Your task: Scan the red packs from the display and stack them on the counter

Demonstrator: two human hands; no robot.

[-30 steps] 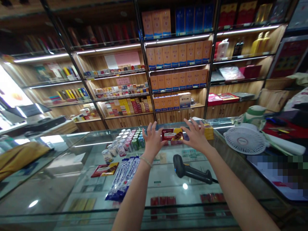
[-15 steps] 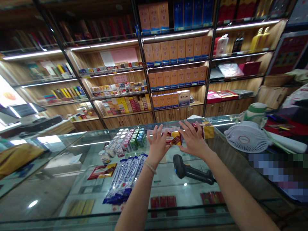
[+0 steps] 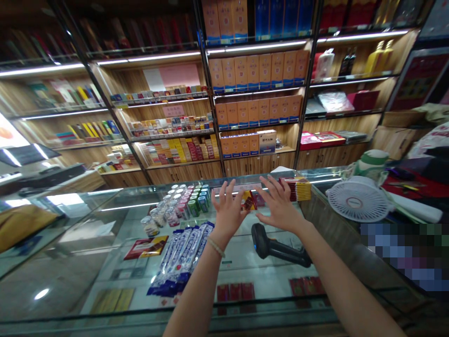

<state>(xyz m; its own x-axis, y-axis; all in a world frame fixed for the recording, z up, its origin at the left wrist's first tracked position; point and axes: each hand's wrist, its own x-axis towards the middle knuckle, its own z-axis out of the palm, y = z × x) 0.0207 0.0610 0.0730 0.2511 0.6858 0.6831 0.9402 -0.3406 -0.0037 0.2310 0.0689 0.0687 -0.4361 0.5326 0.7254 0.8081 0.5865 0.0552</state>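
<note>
Above the glass counter, my left hand has its fingers spread and holds nothing. My right hand is also spread, with nothing in it. Between and behind the two hands lies a red and yellow chocolate packet, partly hidden by my left fingers. A row of similar packets stands just behind and right of my right hand. Below my right hand rests a black handheld scanner. Left of my left forearm are blue and white stick packs, and another chocolate packet lies beyond them.
Several small jars and tins stand in rows at the counter's back left. A white fan and a green and white jug are at the right. Shelves with orange boxes line the wall behind.
The packet between my hands shows further left, behind my left fingers. My left hand has shifted slightly left, and both hands remain spread. The camera view has shifted slightly.
</note>
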